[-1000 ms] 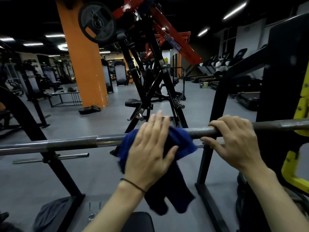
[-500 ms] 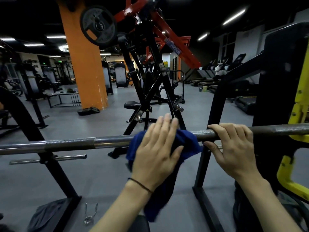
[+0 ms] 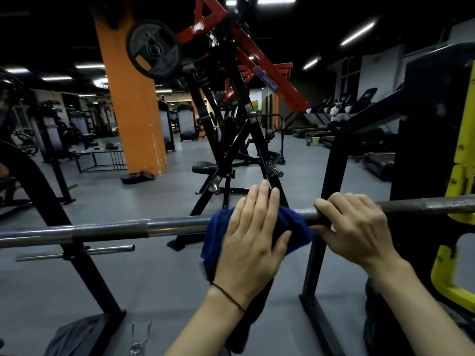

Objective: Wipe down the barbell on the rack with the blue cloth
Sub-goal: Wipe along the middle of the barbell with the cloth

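Note:
A steel barbell [image 3: 110,228] runs across the view at chest height, resting on a black rack [image 3: 318,253]. The blue cloth [image 3: 217,232] is draped over the bar near its middle, its tail hanging down below. My left hand [image 3: 253,240] lies flat on the cloth with straight fingers, pressing it against the bar. Just right of it, my right hand [image 3: 354,227] grips the bare bar with curled fingers, almost touching the cloth.
A black rack upright [image 3: 84,273] with a short steel peg [image 3: 77,253] stands at lower left. A spring collar [image 3: 140,337] lies on the floor below. A yellow frame [image 3: 460,201] stands at right. A black-and-red plate machine [image 3: 231,124] and an orange pillar [image 3: 133,111] stand behind.
My left hand and the cloth have slid right along the bar toward my right hand. The right hand has kept its grip.

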A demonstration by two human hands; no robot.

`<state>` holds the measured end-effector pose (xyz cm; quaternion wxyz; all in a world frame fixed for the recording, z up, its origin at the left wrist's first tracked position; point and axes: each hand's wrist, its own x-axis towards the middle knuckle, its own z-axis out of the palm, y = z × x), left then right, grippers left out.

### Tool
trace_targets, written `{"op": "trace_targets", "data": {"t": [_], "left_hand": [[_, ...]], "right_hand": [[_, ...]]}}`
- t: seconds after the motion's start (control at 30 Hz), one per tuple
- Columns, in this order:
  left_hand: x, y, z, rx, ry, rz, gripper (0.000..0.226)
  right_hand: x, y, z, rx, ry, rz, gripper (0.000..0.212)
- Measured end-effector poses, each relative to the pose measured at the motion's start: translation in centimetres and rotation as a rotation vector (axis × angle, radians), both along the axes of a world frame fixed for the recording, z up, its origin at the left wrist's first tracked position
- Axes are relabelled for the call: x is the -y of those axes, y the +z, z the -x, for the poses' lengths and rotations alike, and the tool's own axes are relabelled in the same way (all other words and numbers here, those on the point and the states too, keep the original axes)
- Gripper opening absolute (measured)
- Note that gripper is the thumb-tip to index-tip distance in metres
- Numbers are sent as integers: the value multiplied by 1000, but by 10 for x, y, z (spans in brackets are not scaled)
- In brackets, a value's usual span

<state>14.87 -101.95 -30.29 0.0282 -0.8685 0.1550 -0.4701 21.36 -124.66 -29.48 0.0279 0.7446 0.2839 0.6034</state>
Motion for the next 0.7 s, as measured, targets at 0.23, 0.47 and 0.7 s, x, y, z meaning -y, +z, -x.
{"op": "trace_targets", "data": {"t": [0.23,0.47,0.7], "left_hand": [[-26,-3,6,41,78,34,68],[31,26,-13,-40,6,13,67],[1,-1,4,4,3,-61,67]], "right_hand": [[9,45,4,-426,12,147,61],[-2,4,18,-233,48,-79,42],[3,-13,15,-178,5,-112,48]]}}
